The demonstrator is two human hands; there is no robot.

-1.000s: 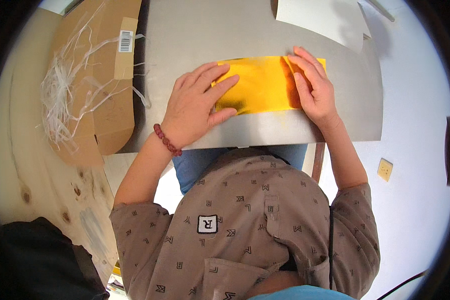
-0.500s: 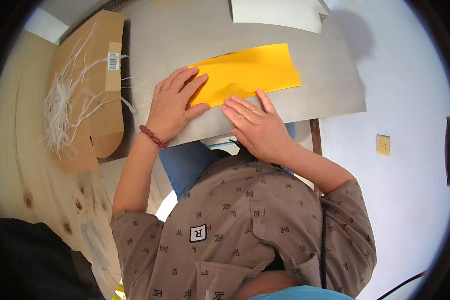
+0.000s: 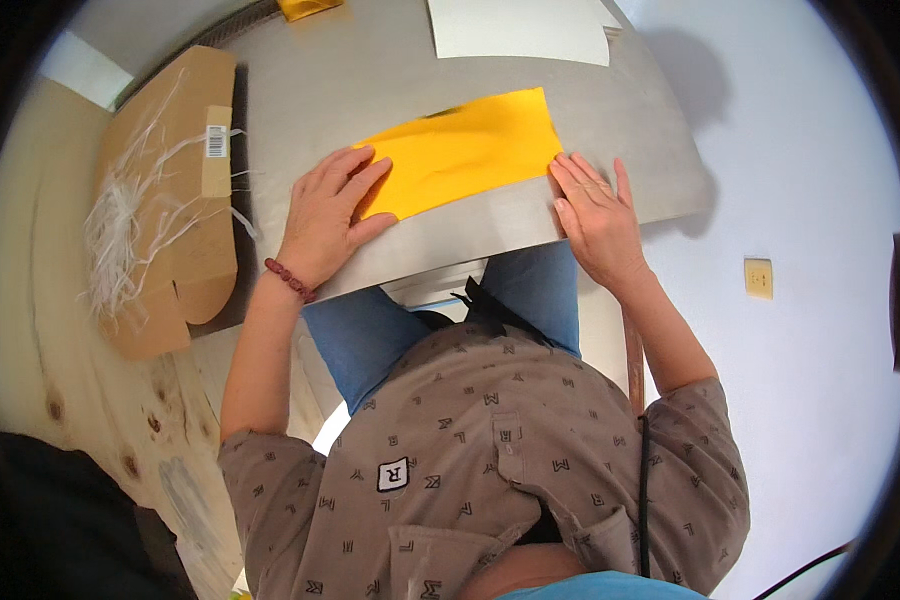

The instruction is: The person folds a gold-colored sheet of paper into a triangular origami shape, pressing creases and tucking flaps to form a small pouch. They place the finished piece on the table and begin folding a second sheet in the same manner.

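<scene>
A flat, bright yellow rectangular piece, cloth or paper (image 3: 470,148), lies on the grey tabletop (image 3: 370,75). My left hand (image 3: 328,208) rests on its left end, fingers spread and thumb along the near corner. At the opposite end my right hand (image 3: 600,215) touches the near right corner with its fingertips, fingers stretched out. Neither hand grips the piece. Its surface is mostly smooth, with a slight lift along the far edge.
To the left stands an open cardboard box flap (image 3: 185,240) with white shredded strips (image 3: 120,240) hanging over it. White sheets (image 3: 520,30) lie at the far side, and another yellow piece (image 3: 308,8) is at the far left edge. A wall with an outlet (image 3: 758,278) rises at right.
My right hand has slid right from the middle of the yellow piece's near edge to its right corner. The bump in the piece has flattened. My left hand stays on its left end.
</scene>
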